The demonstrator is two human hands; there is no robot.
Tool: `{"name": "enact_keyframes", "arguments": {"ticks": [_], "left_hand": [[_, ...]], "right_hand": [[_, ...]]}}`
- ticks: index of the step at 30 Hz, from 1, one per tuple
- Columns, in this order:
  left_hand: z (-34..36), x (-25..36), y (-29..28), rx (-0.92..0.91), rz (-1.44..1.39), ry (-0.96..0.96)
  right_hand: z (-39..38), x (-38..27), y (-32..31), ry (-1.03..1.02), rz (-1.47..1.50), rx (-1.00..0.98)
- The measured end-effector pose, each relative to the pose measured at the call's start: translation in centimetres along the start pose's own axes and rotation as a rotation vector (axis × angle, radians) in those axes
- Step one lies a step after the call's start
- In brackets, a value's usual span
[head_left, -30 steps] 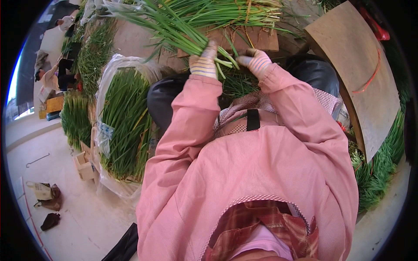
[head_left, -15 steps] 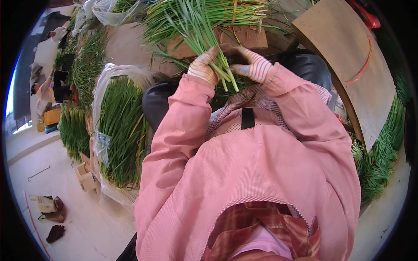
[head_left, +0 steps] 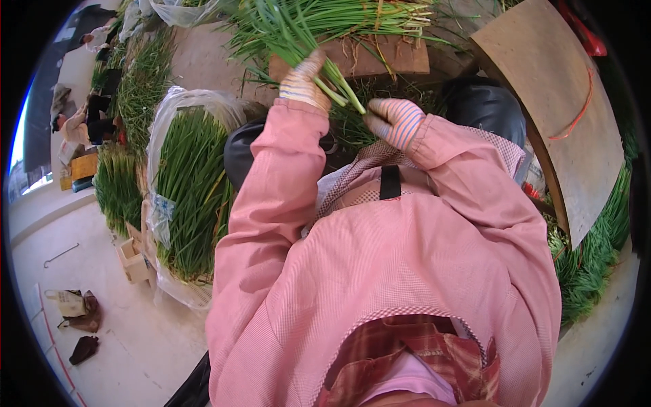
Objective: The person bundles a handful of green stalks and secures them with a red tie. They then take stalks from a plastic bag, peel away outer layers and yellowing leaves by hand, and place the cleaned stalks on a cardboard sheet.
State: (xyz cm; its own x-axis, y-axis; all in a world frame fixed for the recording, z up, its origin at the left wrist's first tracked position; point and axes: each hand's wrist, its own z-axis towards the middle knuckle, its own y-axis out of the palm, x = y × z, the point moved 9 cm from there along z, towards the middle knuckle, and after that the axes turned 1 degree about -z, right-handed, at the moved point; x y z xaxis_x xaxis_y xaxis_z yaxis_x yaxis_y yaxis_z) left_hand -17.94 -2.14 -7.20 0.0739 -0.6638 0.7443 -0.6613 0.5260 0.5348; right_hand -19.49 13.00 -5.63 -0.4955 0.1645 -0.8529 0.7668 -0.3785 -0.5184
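My left hand point(head_left: 305, 83), in a striped knit glove, is closed round a small bunch of long green stalks point(head_left: 347, 87). Their leaves point up and away to the left; the pale thick ends slant down toward my right hand point(head_left: 397, 121). That hand, gloved alike, has its fingers bent together at the lowest stalk end, seemingly pinching it. Beyond my hands a large heap of the same greens point(head_left: 339, 19) lies across a wooden board point(head_left: 393, 57), pale ends to the right. Loose green bits point(head_left: 352, 129) lie below, between my knees.
A plastic-lined crate of upright greens point(head_left: 190, 183) stands at my left, with a small wooden box point(head_left: 133, 261) beside it. On my right a curved wooden panel point(head_left: 563, 102) carries a red string point(head_left: 576, 112). Other people point(head_left: 74, 127) sit far left.
My right hand has moved down from the middle of the stalks to their lower ends, fingers now bent together. My left hand has shifted slightly left and up, still holding the bunch.
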Motion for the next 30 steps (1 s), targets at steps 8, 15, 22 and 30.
{"name": "enact_keyframes", "arguments": {"ticks": [8,15,22,30], "left_hand": [[1.0,10.2,1.4,0.137,0.021,0.365],[-3.2,21.0,0.0,-0.071,-0.076,0.626],[-2.2,7.5,0.1,-0.085,-0.196,0.213],[-2.0,-6.3,1.0,-0.142,-0.268,-0.072]], "right_hand": [[-5.8,13.9,4.8,0.509,-0.593,-0.763],[-5.5,13.3,5.9,0.406,-0.663,-0.851],[-0.7,4.7,0.1,0.253,0.269,0.148],[-0.1,4.5,1.5,0.441,0.509,0.172]]}}
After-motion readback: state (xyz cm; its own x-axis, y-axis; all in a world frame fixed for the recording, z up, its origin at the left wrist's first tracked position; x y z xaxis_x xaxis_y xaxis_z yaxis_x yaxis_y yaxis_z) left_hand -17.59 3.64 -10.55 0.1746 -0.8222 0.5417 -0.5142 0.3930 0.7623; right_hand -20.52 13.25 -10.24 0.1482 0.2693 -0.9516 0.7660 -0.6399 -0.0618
